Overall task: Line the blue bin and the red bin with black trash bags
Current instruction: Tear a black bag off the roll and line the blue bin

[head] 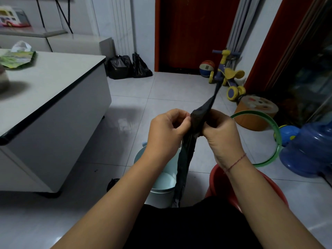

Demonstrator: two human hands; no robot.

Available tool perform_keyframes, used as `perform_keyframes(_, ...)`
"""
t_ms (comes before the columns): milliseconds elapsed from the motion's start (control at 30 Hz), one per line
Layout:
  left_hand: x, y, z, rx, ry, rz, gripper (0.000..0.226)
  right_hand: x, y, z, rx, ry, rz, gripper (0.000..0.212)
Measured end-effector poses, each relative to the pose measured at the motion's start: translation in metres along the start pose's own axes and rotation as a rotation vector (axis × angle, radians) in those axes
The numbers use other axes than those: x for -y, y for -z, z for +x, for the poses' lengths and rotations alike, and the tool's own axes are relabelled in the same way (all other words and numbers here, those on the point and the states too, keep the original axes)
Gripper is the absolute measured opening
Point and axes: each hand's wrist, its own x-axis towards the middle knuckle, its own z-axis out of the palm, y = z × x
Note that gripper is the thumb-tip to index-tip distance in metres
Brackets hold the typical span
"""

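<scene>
A folded black trash bag [185, 164] hangs as a narrow strip in front of me, its upper end sticking up to the right. My left hand [166, 133] pinches its left edge near the top. My right hand [221, 133] grips the bag beside it, fingers curled round the plastic. Below my hands the pale blue bin [162, 184] stands on the floor with its inside bare and white. The red bin [233, 196] sits just right of it, largely hidden by my right forearm. The bag's lower end dangles between the two bins.
A grey cabinet [53, 97] fills the left side. A green hoop [274, 141], a blue water jug [312, 150], an orange stool [255, 112] and a toy scooter [228, 76] crowd the right. Two filled black bags [129, 67] lean by the far wall. A small black scrap [112, 184] lies on the floor.
</scene>
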Motion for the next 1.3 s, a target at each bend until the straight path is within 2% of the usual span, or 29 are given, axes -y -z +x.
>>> perform_keyframes(233, -0.005, 0.001, -0.001, -0.005, -0.049, 0.049, 0.009, -0.003, 0.000, 0.002, 0.038, 0.017, -0.060, 0.015)
perform_keyframes(400, -0.004, -0.002, -0.001, 0.001, -0.041, 0.004, 0.009, -0.009, -0.002, 0.003, 0.034, 0.049, -0.118, 0.018)
perform_keyframes(500, -0.006, -0.001, -0.002, -0.033, -0.025, -0.036, 0.010, -0.012, -0.004, 0.003, 0.002, 0.064, -0.115, 0.013)
perform_keyframes(667, -0.006, 0.000, 0.000, -0.041, 0.115, -0.230, 0.019, -0.012, -0.003, 0.006, -0.010, 0.090, -0.149, 0.034)
perform_keyframes(767, -0.004, 0.001, 0.003, -0.066, 0.242, -0.422, 0.021, -0.011, 0.002, 0.006, -0.024, 0.066, -0.146, 0.030)
perform_keyframes(867, -0.001, 0.002, 0.009, -0.069, 0.316, -0.597, 0.020, -0.011, 0.006, 0.006, -0.071, -0.010, -0.050, 0.021)
perform_keyframes(933, 0.001, 0.003, 0.013, -0.055, 0.347, -0.709, 0.018, -0.012, 0.011, 0.009, -0.116, -0.077, 0.136, 0.017)
perform_keyframes(1000, 0.002, 0.003, 0.015, -0.054, 0.390, -0.746, 0.018, -0.011, 0.014, 0.011, -0.110, -0.137, 0.369, 0.027)
perform_keyframes(1100, 0.003, 0.004, 0.016, -0.067, 0.431, -0.824, 0.020, -0.009, 0.014, 0.012, -0.067, -0.223, 0.593, 0.031)
perform_keyframes(1200, 0.002, 0.007, 0.015, -0.032, 0.467, -0.860, 0.021, -0.009, 0.011, 0.014, -0.049, -0.302, 0.687, 0.026)
perform_keyframes(1300, 0.005, 0.007, 0.014, 0.001, 0.476, -0.824, 0.019, -0.012, 0.010, 0.013, -0.046, -0.372, 0.645, 0.039)
